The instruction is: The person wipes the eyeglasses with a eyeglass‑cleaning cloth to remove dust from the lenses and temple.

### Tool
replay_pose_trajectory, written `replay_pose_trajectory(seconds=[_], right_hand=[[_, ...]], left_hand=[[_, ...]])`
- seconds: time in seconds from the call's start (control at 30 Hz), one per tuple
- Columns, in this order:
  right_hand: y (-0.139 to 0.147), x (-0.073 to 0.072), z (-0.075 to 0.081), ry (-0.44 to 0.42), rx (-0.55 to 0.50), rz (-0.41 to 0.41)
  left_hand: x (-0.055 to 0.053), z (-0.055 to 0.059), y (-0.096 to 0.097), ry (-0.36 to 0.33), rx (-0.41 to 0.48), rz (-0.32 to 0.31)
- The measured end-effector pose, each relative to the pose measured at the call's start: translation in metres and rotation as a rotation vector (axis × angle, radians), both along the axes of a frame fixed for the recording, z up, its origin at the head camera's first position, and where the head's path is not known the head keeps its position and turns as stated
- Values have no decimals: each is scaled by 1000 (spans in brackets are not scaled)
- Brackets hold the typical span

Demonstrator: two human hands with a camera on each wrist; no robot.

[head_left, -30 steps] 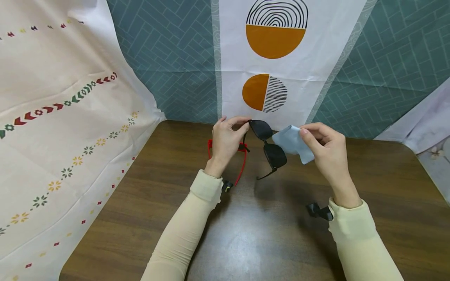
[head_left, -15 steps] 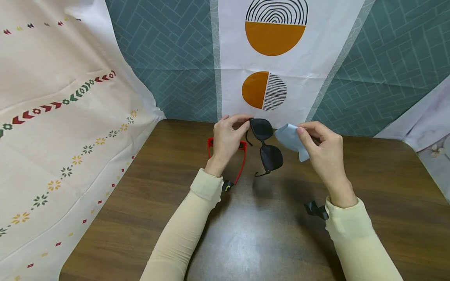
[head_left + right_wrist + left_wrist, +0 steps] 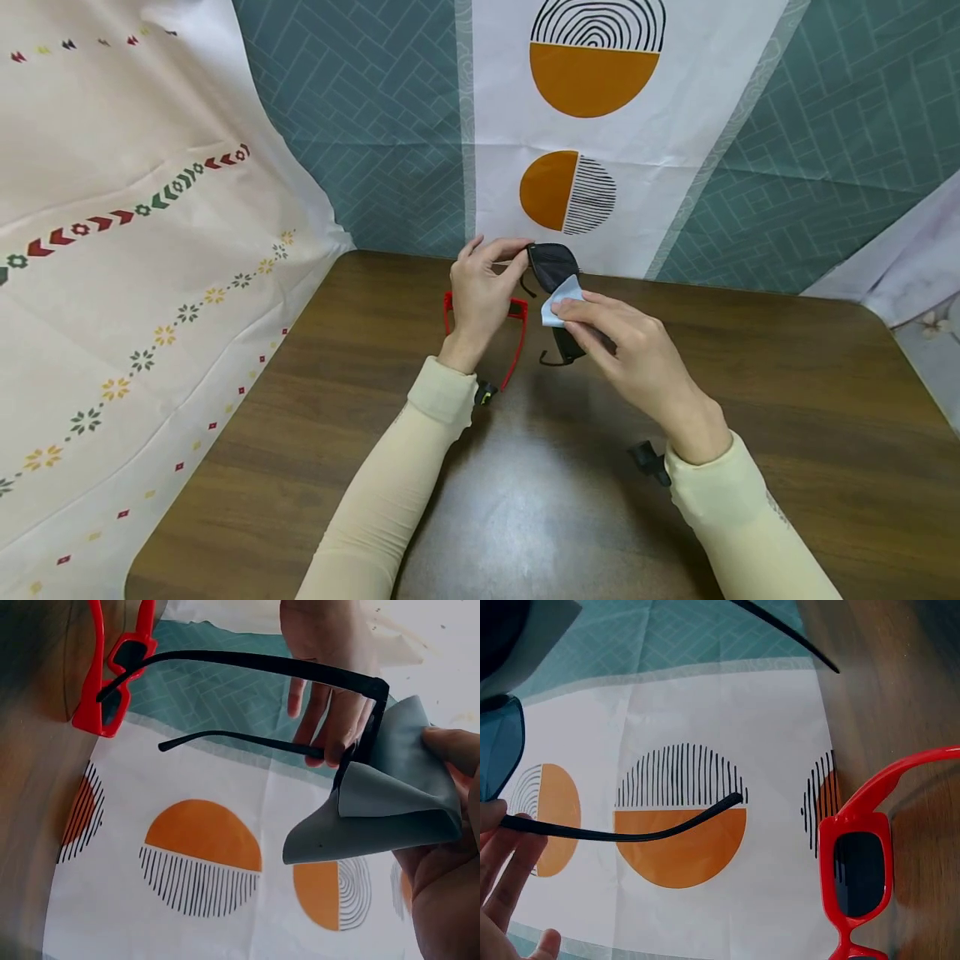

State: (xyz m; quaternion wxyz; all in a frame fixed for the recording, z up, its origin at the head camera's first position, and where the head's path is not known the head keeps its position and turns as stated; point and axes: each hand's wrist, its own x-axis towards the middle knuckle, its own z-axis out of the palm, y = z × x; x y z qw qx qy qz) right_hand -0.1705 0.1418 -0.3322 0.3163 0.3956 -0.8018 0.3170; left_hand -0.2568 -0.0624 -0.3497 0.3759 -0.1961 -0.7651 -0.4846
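Note:
Black sunglasses [image 3: 553, 265] hang in the air over the back of the table, their temples unfolded. My left hand [image 3: 483, 296] pinches them at one end of the frame, beside the hinge, as the left wrist view also shows. My right hand [image 3: 637, 354] holds a light blue cloth [image 3: 562, 302] between thumb and fingers. The cloth lies over the lower part of the sunglasses and, with the fingers, hides much of the lower lens. In the right wrist view the folded cloth [image 3: 390, 810] wraps near the frame's end, with the black temple [image 3: 262, 661] reaching left.
Red-framed sunglasses [image 3: 855, 870] with dark lenses stand on the brown wooden table [image 3: 300, 467], partly behind my left hand in the head view. A patterned fabric backdrop [image 3: 360, 167] rises at the table's back edge. A cream cloth [image 3: 150, 333] hangs along the left.
My right hand has moved left with the cloth, from beside the black sunglasses onto their lower lens. The left hand keeps its hold, and the sunglasses have turned slightly.

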Motion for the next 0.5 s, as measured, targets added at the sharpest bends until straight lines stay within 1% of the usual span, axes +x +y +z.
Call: replay_pose_trajectory(seconds=[0.17, 0.33, 0.5], right_hand=[[1, 1, 2, 14, 27, 28], [1, 1, 4, 33, 42, 67], [3, 3, 5, 15, 85, 82]], left_hand=[[-1, 1, 0, 35, 10, 7], [-3, 0, -2, 30, 59, 29], [-4, -1, -5, 23, 90, 41]])
